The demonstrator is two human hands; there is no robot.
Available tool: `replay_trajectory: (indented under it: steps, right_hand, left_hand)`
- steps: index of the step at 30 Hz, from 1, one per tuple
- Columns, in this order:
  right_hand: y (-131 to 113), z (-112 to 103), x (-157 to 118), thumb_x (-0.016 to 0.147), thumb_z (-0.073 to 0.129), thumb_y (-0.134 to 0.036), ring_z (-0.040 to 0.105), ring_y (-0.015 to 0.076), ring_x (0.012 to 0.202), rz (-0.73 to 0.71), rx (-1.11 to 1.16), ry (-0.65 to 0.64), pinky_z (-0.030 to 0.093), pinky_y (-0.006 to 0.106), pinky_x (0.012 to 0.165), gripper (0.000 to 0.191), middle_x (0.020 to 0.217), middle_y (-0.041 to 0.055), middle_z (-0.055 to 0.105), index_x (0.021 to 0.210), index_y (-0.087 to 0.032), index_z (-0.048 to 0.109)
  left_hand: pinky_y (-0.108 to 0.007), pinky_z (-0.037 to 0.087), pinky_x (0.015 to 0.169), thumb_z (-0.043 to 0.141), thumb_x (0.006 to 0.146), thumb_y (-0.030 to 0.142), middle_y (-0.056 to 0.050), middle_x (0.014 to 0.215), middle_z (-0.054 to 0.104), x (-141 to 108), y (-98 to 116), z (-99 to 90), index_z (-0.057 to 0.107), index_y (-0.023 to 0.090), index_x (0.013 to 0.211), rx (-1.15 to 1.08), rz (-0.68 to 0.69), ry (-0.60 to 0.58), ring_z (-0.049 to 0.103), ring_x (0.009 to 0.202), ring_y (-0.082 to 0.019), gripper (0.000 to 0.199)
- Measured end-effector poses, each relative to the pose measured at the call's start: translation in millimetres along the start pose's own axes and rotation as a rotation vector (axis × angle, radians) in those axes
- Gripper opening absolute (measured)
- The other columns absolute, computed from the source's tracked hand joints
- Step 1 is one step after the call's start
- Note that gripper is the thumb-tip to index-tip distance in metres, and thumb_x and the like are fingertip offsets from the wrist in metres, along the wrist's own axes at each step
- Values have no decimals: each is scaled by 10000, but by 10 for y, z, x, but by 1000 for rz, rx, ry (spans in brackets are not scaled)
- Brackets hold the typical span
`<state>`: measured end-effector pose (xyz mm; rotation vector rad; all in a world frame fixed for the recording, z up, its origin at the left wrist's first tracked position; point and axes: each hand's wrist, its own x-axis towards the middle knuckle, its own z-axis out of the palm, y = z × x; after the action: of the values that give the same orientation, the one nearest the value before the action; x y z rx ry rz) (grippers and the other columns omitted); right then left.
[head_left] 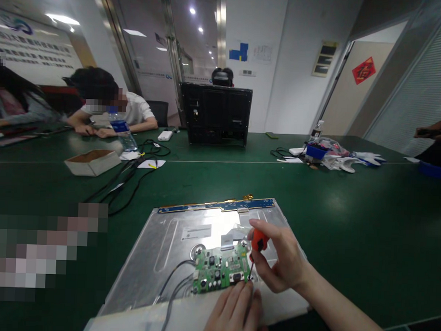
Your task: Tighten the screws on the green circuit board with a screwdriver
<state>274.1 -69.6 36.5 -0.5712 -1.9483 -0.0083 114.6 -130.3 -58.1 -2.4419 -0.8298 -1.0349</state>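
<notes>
1. Screwdriver (260, 240) in our head view sits over the near right corner of the green circuit board (220, 268); we see our right hand (287, 259) pinching its orange handle between thumb and fingers
2. Our left hand (231, 313) lies at the board's near edge beside the tip, fingers together; we cannot tell whether they grip anything
3. We judge the screwdriver light and stiff, best held by its handle; its long axis stands nearly upright, tip down
4. We expect the board to be thin, rigid and fragile, safest by its edges; its long axis runs left to right, rising slightly rightward
5. Beneath it, the metal panel (141, 264) lies flat on the green table (348, 237); we judge it stiff, rather heavy and slippery, best taken by both side edges
</notes>
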Motion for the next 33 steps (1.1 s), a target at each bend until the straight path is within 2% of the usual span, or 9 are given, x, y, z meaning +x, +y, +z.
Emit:
replay_trajectory:
  steps: [5,10,13,18,22,27,33]
  right_hand:
    - [-13,15,-14,788,494,-120,511,111,492,19,-39,21,440,223,434,510,684,-22,588,1292,-139,419]
    - [-42,25,-14,786,519,-113,487,98,440,-23,-85,71,419,210,411,460,654,-35,588,1239,-139,439]
    - [-48,29,-27,812,521,-132,506,97,445,-33,-108,65,428,214,424,417,694,-19,630,1222,-151,445]
    - [-39,45,-49,852,542,-171,522,103,451,-9,-99,52,428,213,438,395,638,-50,604,1232,-175,438]
    - [-35,34,-32,848,499,-194,557,125,499,-47,-31,35,447,240,466,420,668,-19,610,1260,-147,429]
    - [-40,12,-14,765,459,-123,588,137,560,-45,-16,41,481,261,502,507,809,55,660,1271,-110,432]
    - [-41,41,-17,781,494,-117,500,106,445,-23,-72,74,418,220,425,457,642,-45,592,1233,-160,439]
  left_hand:
    - [-322,543,768,259,1009,205,-104,952,691,0,-5,-6,645,124,1000,4,2,-12,663,883,-214,395]
    - [-327,545,773,293,1004,222,-112,960,688,-6,-10,-11,636,121,1014,5,14,-17,665,883,-218,358]
    - [-324,547,772,320,994,216,-114,965,685,-23,-24,-2,628,121,1026,2,26,-21,665,881,-217,324]
    - [-325,548,764,346,991,232,-117,968,684,-41,-51,11,621,118,1051,18,55,-19,663,886,-220,303]
    - [-320,536,771,309,1002,230,-104,950,685,-46,-34,23,634,128,1023,25,41,-1,659,874,-212,341]
    - [-319,528,786,282,1004,217,-97,928,681,-51,-20,29,642,132,988,15,12,8,653,863,-208,370]
    - [-326,543,782,313,998,228,-116,971,683,-64,-47,28,631,123,1036,24,54,-29,656,891,-216,337]
